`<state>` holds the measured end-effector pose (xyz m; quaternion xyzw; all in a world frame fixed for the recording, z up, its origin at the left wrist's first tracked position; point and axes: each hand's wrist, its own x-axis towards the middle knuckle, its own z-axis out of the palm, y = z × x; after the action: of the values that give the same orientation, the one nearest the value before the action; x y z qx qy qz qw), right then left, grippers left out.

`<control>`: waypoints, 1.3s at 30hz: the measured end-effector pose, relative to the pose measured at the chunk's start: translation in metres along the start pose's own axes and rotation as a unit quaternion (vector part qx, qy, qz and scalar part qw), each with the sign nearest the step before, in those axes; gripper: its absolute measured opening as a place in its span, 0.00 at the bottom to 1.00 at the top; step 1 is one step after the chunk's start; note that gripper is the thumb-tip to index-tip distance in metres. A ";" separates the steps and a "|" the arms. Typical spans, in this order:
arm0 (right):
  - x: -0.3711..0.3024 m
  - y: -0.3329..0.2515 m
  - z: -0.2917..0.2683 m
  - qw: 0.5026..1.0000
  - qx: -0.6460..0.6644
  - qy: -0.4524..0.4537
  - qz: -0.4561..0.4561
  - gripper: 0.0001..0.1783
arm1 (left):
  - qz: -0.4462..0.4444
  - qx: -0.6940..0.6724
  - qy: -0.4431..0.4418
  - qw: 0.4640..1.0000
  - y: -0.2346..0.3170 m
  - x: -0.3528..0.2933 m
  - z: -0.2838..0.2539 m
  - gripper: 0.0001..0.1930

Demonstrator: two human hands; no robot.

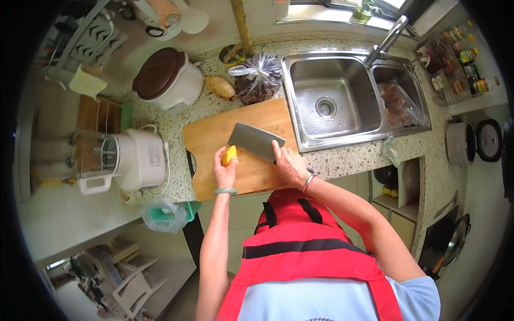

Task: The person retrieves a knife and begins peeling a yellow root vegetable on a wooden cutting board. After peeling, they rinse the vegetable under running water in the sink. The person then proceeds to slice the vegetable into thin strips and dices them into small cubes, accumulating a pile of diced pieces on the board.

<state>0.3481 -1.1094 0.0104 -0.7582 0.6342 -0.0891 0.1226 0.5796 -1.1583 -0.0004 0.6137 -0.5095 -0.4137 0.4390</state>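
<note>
A light wooden cutting board (211, 179) lies on the speckled counter in front of me. My left hand (223, 170) grips a small yellow-orange chunk of food (229, 155) above the board's left half; its exact kind is unclear. In my right hand (290, 167) is a cleaver (254, 140), its handle mostly hidden under my fingers, with one finger laid along the blade. The broad blade slants up and left over the board. Its far left corner comes near the yellow chunk, but I cannot tell whether they touch.
Right of the board is a steel sink (332, 93), with a bagged reddish food (397, 101) in its smaller basin. Behind the board lie a brown tuber (220, 88) and a tied plastic bag (259, 80). A white cooker (179, 85) and blender (140, 158) stand left. A lined green bin (166, 215) hangs at the counter edge.
</note>
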 end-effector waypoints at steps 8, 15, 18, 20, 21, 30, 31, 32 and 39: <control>0.011 -0.023 0.006 0.991 -0.109 0.007 -0.078 0.34 | -0.191 -0.271 -0.085 0.939 0.085 0.012 0.031 0.18; 0.008 -0.012 0.006 0.994 0.060 -0.023 -0.090 0.22 | -0.244 -0.361 -0.162 0.885 0.134 0.022 0.116 0.19; 0.009 0.027 -0.045 0.963 0.266 -0.024 -0.023 0.12 | -0.284 -0.401 -0.175 0.853 0.130 0.024 0.160 0.22; 0.007 0.089 -0.036 0.959 0.281 0.026 0.037 0.11 | -0.305 -0.426 -0.202 0.828 0.138 0.024 0.201 0.22; 0.010 0.115 -0.069 0.918 0.379 0.058 0.101 0.12 | -0.313 -0.433 -0.197 0.822 0.143 0.022 0.217 0.22; 0.052 0.399 -0.214 0.785 0.474 0.285 0.278 0.17 | -0.349 -0.499 -0.225 0.761 0.201 0.019 0.388 0.23; 0.062 0.419 -0.219 0.763 0.492 0.294 0.299 0.17 | -0.351 -0.520 -0.226 0.745 0.204 0.019 0.403 0.22; 0.071 0.430 -0.226 0.764 0.477 0.309 0.304 0.17 | -0.357 -0.532 -0.215 0.737 0.206 0.020 0.415 0.22; 0.108 0.475 -0.214 0.713 0.539 0.327 0.308 0.14 | -0.405 -0.552 -0.123 0.719 0.202 0.040 0.474 0.22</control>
<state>-0.1407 -1.3101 0.0703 -0.2498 0.6777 -0.6154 0.3157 0.0798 -1.2722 0.0626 0.3544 0.0568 -0.8318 0.4233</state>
